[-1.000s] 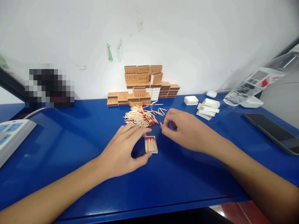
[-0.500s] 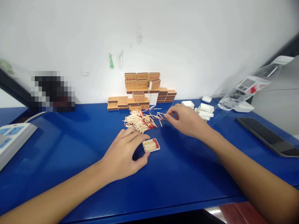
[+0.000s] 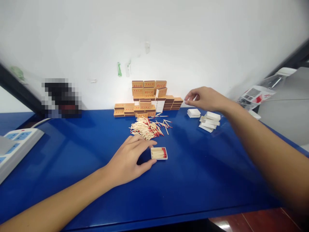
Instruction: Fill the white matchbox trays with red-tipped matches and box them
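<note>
My left hand [image 3: 127,161] lies on the blue table [image 3: 72,154], thumb and fingers pinched around the left end of a small white matchbox tray [image 3: 159,153] filled with red-tipped matches. Behind it lies a loose pile of matches [image 3: 146,126]. My right hand [image 3: 205,98] is raised at the back right, above the empty white trays [image 3: 210,120]. Its fingers are pinched together, and what they hold, if anything, does not show against the white wall.
Brown matchboxes [image 3: 147,96] are stacked against the wall, with another small white tray stack [image 3: 193,112] to their right. A power strip [image 3: 14,145] lies at the left edge. A plastic bottle [image 3: 258,93] lies at the far right.
My right hand left the match pile and rose back and to the right, over the white trays. The filled tray turned under my left hand, which stayed in place.
</note>
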`<state>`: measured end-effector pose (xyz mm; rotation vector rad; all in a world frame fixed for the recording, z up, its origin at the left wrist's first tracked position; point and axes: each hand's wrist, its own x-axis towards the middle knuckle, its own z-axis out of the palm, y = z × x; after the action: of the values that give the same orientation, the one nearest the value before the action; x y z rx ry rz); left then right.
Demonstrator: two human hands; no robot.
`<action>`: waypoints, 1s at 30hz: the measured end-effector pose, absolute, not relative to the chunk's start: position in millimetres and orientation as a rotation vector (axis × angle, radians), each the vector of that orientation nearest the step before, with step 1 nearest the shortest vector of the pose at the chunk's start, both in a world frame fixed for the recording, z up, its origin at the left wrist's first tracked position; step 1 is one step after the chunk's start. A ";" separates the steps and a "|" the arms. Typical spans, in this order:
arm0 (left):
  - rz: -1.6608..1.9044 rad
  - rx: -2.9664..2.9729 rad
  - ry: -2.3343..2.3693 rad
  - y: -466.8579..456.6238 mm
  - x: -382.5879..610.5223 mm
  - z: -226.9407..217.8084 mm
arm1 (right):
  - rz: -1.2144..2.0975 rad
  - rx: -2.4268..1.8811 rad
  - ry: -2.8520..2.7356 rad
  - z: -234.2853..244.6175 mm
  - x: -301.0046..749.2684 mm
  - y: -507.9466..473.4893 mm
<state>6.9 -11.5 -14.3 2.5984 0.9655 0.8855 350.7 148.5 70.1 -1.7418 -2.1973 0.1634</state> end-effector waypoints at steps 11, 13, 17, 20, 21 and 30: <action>0.937 2.527 1.052 -9.6 8.7 -19.4 | 0.479 -2.071 -1.552 46.5 318.3 189.8; 0.905 2.522 1.056 -9.0 7.9 -20.4 | 0.507 -2.070 -1.486 46.8 320.4 187.4; 0.874 2.521 1.081 -8.1 7.5 -21.9 | 0.519 -2.031 -1.357 56.9 329.7 170.2; 0.881 2.524 1.086 -8.6 7.5 -17.3 | 0.492 -1.920 -1.329 63.5 332.3 138.3; 0.910 2.525 1.100 -8.9 7.2 -14.3 | 0.504 -1.857 -1.355 63.5 329.6 124.0; 1.060 2.695 1.069 -4.1 -1.1 2.4 | 1.281 -1.105 -2.052 25.7 250.8 19.8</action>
<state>-1.1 -4.1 2.4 2.6946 1.0691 1.0598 250.8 19.8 25.7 -1.1046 -2.0516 1.2809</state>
